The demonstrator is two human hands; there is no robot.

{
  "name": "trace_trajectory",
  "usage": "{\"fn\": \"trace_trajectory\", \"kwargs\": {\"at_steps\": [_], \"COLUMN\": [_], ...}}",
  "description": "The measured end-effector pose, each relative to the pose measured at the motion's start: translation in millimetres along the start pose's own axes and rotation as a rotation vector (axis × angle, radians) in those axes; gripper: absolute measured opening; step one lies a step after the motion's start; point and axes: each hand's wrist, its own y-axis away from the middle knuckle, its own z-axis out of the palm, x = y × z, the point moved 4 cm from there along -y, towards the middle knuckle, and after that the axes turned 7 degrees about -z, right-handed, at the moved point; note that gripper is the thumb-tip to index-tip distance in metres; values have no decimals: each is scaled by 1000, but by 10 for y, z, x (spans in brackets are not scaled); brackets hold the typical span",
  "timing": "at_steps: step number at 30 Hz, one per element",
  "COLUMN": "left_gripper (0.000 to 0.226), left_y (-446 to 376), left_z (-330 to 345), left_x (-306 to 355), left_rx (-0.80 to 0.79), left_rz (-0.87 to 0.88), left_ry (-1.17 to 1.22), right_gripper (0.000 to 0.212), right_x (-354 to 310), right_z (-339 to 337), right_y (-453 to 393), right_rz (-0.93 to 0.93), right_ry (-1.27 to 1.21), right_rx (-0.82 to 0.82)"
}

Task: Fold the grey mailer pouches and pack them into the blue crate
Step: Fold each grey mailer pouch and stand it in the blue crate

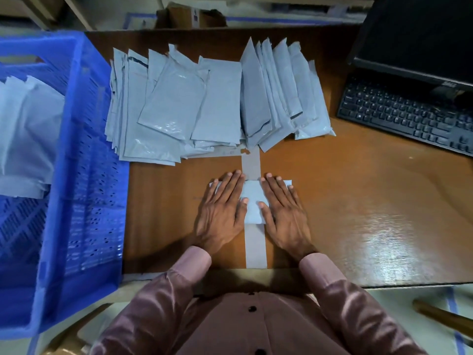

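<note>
Both hands are lying flat, fingers straight, pressing one folded pouch (252, 201) onto the surface (345, 201). Left hand (222, 211) is covering the pouch's left part, right hand (282, 211) its right part; neither is curling round anything. The thumbs are pointing inward, nearly meeting over the pouch's middle. A strip of pouch is showing between the hands, and its far corners are poking out past the fingertips on both sides.

The pouch is sitting across a grey tape strip (254, 242) that is running near-to-far down the surface, from the near edge toward the piles.

Farther out, two piles of grey pouches are lying on the surface: a wide, loosely fanned left pile (163, 108) and a tighter right pile (276, 98), overlapping like shingles. The piles are touching or nearly so at their near ends; hard to tell which.

The blue crate (84, 175) is standing at the left, its right wall just beside the left pile. Pouches inside it (28, 129) are lying against the left part of the crate; they're blurred at the frame edge, probably folded ones.

A black keyboard (409, 116) is sitting far right on the surface, with a dark monitor (419, 34) behind it. Glare is showing on the surface near right.
</note>
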Motion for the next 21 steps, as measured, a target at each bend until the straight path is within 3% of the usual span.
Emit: {"fn": "trace_trajectory", "kwargs": {"at_steps": [13,21], "left_gripper": [59,69], "left_y": [-6,0], "left_z": [-22,-135], "left_x": [6,-115], "left_rx": [-14,-132], "left_rz": [4,4], "left_ry": [36,315], "right_gripper": [60,59], "right_x": [-6,25], "right_z": [-1,-22], "right_y": [3,49], "right_rz": [-16,-70], "right_ry": [-10,-142], "right_rx": [-16,18]}}
